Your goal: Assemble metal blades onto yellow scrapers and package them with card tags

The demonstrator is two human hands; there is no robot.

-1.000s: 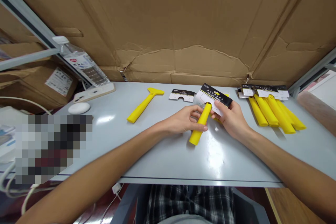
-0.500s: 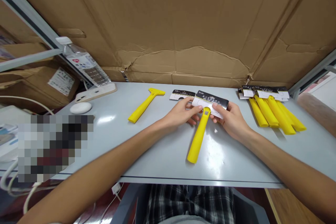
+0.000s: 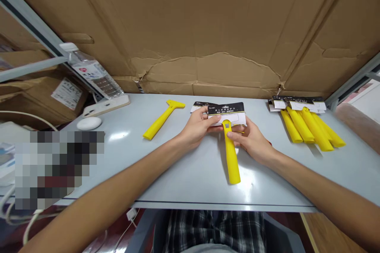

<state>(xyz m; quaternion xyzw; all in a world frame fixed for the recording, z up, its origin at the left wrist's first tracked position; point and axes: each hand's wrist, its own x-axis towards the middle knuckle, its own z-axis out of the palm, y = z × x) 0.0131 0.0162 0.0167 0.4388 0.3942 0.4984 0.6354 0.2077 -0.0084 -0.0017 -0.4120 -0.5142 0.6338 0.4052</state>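
A yellow scraper (image 3: pixel 231 158) with a black-and-white header card (image 3: pixel 227 112) around its head is between my hands, its handle pointing toward me. My left hand (image 3: pixel 197 126) pinches the card's left side, thumb on the front. My right hand (image 3: pixel 252 140) grips the scraper's neck below the card, thumb on the yellow plastic and fingers behind. Behind my left hand lies another card (image 3: pixel 199 105), partly hidden. Farther left, a bare yellow scraper (image 3: pixel 162 120) rests on the table with its head away from me.
Several carded yellow scrapers (image 3: pixel 311 126) lie overlapped at the right of the grey table (image 3: pixel 184 178). To the left are a white mouse-like object (image 3: pixel 89 123), a power strip (image 3: pixel 107 105) and a leaning plastic bottle (image 3: pixel 92 71). A cardboard sheet (image 3: pixel 196 27) walls the back.
The carded scraper has turned, its handle end swinging rightward and its card levelling out. My right hand has moved from the card's right side down to the scraper's neck.
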